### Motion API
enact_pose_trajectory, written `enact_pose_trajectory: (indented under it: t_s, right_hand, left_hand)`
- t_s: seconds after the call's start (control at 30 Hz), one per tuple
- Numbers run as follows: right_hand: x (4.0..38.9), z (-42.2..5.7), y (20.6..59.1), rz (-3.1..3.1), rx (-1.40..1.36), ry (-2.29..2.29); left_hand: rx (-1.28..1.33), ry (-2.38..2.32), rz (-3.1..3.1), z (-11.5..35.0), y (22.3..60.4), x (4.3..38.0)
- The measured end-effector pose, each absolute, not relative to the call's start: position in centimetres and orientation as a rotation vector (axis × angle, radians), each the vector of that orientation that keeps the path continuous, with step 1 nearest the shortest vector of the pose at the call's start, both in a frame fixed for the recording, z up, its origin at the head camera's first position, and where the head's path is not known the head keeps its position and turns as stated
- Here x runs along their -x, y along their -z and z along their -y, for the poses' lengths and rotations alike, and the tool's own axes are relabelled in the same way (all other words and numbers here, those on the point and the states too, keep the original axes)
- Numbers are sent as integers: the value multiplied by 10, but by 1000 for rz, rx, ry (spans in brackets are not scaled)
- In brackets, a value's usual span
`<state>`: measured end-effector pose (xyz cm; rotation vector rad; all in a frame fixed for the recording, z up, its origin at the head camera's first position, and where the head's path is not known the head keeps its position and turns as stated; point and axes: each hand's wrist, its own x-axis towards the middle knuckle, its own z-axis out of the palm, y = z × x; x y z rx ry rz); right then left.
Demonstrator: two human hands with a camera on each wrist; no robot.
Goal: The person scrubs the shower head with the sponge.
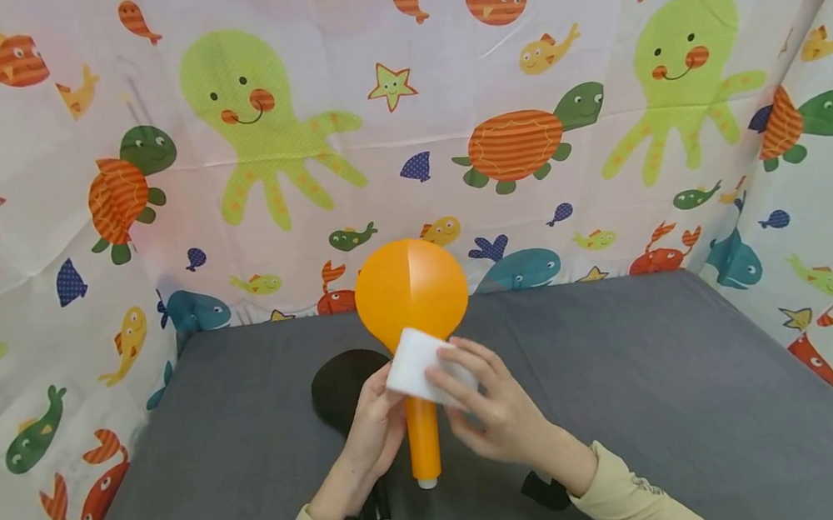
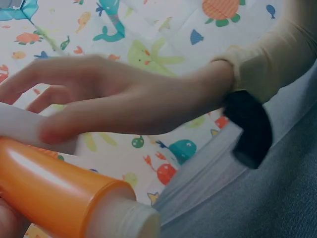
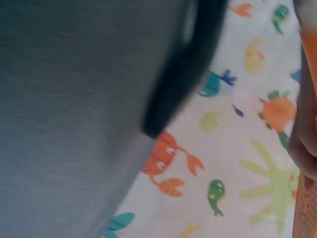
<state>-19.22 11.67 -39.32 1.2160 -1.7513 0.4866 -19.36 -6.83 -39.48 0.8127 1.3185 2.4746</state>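
Observation:
An orange paddle (image 1: 410,290) with a round head stands upright in front of me, its handle downward and ending in a white tip (image 1: 427,483). My left hand (image 1: 369,423) grips it from the left near the top of the handle. A white sponge-like block (image 1: 413,362) crosses the front of the paddle's neck. My right hand (image 1: 494,407) holds this block with fingers over its right side. In the left wrist view, the right hand's thumb presses the block (image 2: 32,126) close over the orange handle (image 2: 54,188).
A black paddle (image 1: 346,384) of similar shape lies on the grey cloth-covered table (image 1: 624,382), partly behind my left hand and forearm. White curtains (image 1: 406,152) printed with sea animals close off the back and both sides. Each wrist wears a black camera mount (image 1: 546,492).

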Motion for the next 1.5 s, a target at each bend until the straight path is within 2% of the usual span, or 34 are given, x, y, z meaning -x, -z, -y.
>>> enact_pose_trajectory:
  t_s: [0.1,0.17,0.37,0.47,0.57,0.77,0.87,1.17,1.27,1.37,1.5]
  right_hand:
    - [196,-114,389,1794,-1110,-570]
    - [194,-113,392,1786,-1146,-606]
    - [179,-123,415,1710,-1537,-543]
    - [178,-127,418,1690,-1609,-484]
    - [182,-125,410,1701,-1498,-492]
    - [193,-118,381,1804,-1089,-537]
    - [192,-118,377,1836,-1040,-542]
    - [170,-130,418,1774,-1569,-521]
    - [168,-131,419,1760,-1628,-502]
    - [173,-128,412,1761,-1529,-529]
    - [184,-123,397,1775,-1251,-610]
  left_hand:
    - [-795,-2472,-1309,68,394,194]
    - [-785,-2480,-1297,69,395,194]
    - [-778,-2539,-1212,74,395,198]
    - [-783,-2554,-1204,74,394,199]
    - [-801,-2540,-1228,73,395,199]
    - [-833,-2486,-1332,68,396,197]
    - [-826,-2476,-1386,68,395,197]
    - [-795,-2559,-1235,72,396,201]
    - [-817,-2565,-1200,72,396,201]
    - [-867,-2527,-1184,72,397,201]
    - [-830,-2470,-1236,70,397,198]
